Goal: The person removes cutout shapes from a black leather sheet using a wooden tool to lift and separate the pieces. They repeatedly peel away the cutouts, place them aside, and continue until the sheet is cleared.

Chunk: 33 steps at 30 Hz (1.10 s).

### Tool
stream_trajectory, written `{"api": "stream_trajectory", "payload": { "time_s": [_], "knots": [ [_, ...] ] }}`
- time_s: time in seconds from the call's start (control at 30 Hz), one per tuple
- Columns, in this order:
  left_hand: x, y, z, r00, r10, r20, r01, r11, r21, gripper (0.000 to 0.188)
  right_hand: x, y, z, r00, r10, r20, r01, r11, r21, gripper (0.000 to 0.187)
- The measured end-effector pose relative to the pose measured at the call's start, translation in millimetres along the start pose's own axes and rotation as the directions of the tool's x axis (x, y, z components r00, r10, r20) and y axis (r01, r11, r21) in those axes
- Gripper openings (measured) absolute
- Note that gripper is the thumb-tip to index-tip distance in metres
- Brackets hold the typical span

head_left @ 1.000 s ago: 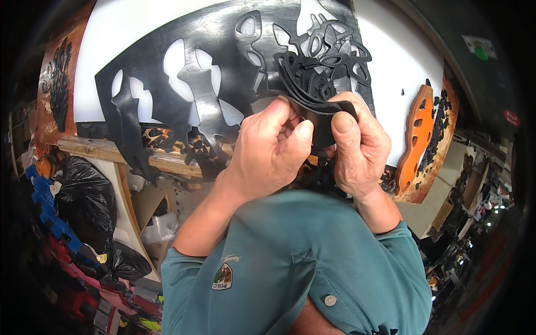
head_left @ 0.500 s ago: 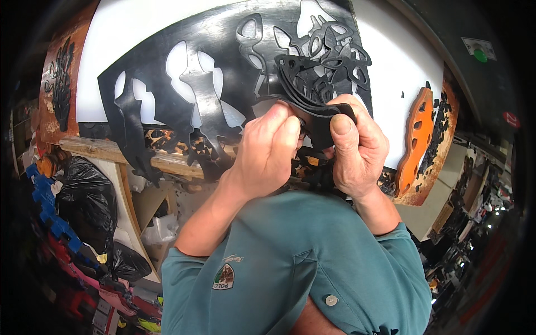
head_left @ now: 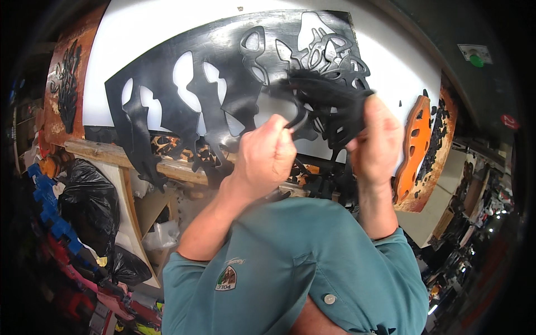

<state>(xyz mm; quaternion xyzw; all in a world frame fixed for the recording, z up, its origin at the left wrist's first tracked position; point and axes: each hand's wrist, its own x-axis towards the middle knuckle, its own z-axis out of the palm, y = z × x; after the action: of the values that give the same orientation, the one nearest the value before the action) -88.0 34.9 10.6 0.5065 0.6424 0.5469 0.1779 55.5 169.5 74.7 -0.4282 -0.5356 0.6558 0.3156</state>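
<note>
A large black sheet [head_left: 162, 72] with curved cut-out openings lies on the white board. My left hand [head_left: 265, 156] is closed in a fist at the sheet's near edge, with a thin curved black strip [head_left: 302, 116] coming out of it. To its right, my right hand [head_left: 379, 139] grips a stack of flat black cut pieces [head_left: 329, 96], smeared by motion; its fingertips are partly hidden. Beyond the stack, a heap of looped black cut-outs [head_left: 338, 50] rests on the sheet's right end.
An orange slotted cutting die [head_left: 414, 148] lies at the right, beside small black scraps [head_left: 437, 139] on a brown board. More black strips [head_left: 68, 89] lie at the far left. A wooden rail [head_left: 100, 149] runs along the near edge, with black bags [head_left: 89, 195] below it.
My hands have moved apart. The right hand swung right and up with the black stack, while the left hand stays near its place, now with a curved strip in its fist.
</note>
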Motion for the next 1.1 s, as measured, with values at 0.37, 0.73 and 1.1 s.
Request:
{"api": "stream_trajectory", "payload": {
  "time_s": [0.37,0.73,1.1],
  "knots": [
    [-44.3,-34.6,-27.0,0.819,-0.572,-0.036,0.494,0.736,-0.463,0.025,103.3,-74.3,-323.9,0.871,-0.249,-0.424,0.407,0.849,0.338,0.023],
    [-7.2,25.8,-70.2,0.822,-0.561,-0.097,0.53,0.817,-0.228,0.013,62.8,-121.4,-251.4,0.602,-0.658,-0.453,0.64,0.737,-0.219,0.031],
    [34.8,110.2,-104.4,0.866,-0.458,0.198,0.432,0.49,-0.757,0.068,35.0,-117.3,49.1,0.24,-0.783,0.573,0.955,0.085,-0.285,0.032]
  ]
}}
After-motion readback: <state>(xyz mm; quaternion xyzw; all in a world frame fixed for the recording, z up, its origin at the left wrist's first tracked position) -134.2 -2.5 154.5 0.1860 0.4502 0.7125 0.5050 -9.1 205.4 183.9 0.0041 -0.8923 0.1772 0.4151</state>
